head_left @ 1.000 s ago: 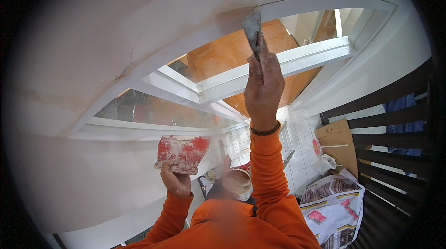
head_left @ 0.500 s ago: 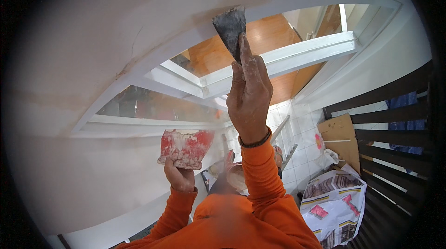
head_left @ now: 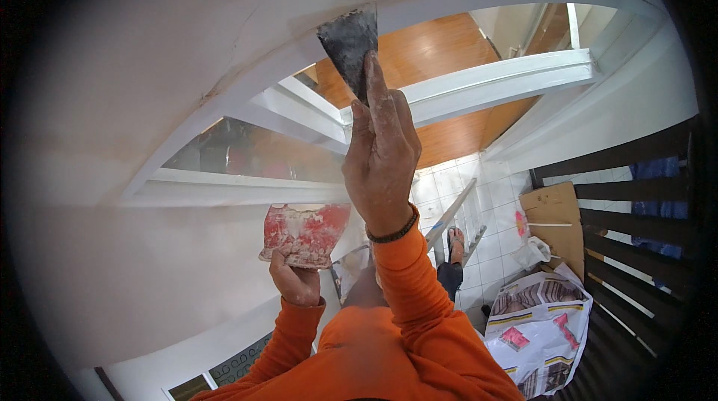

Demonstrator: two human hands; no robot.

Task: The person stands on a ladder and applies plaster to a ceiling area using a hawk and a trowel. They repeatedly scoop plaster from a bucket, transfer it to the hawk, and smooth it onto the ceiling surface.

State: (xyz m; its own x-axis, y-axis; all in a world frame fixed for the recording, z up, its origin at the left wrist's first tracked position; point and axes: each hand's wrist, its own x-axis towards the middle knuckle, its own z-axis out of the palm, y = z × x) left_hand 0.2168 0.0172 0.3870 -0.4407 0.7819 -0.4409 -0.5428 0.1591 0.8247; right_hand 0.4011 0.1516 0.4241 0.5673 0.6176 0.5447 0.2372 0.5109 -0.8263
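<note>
My right hand [head_left: 383, 154] is raised and closed on a putty knife [head_left: 351, 46], its index finger stretched along the dark, smeared blade. The blade's wide end lies against the edge between the beige wall [head_left: 164, 65] and the white window frame [head_left: 426, 8]. Lower and to the left, my left hand [head_left: 297, 281] grips a broad red piece [head_left: 303, 233] crusted with whitish putty, held near the wall below the frame. Its exact kind does not show. Thin cracks [head_left: 217, 87] and brownish stains run along the wall beside the frame.
At right stand dark slats [head_left: 628, 221] and a cardboard sheet [head_left: 552, 221]. A printed sheet bag [head_left: 538, 326] lies below them. A metal ladder [head_left: 452, 214] stands over white floor tiles [head_left: 486, 214], with a foot [head_left: 456, 244] beside it.
My right hand and the putty knife have shifted left and slightly up in view. The window frame has moved right, and the foot near the ladder now shows more plainly.
</note>
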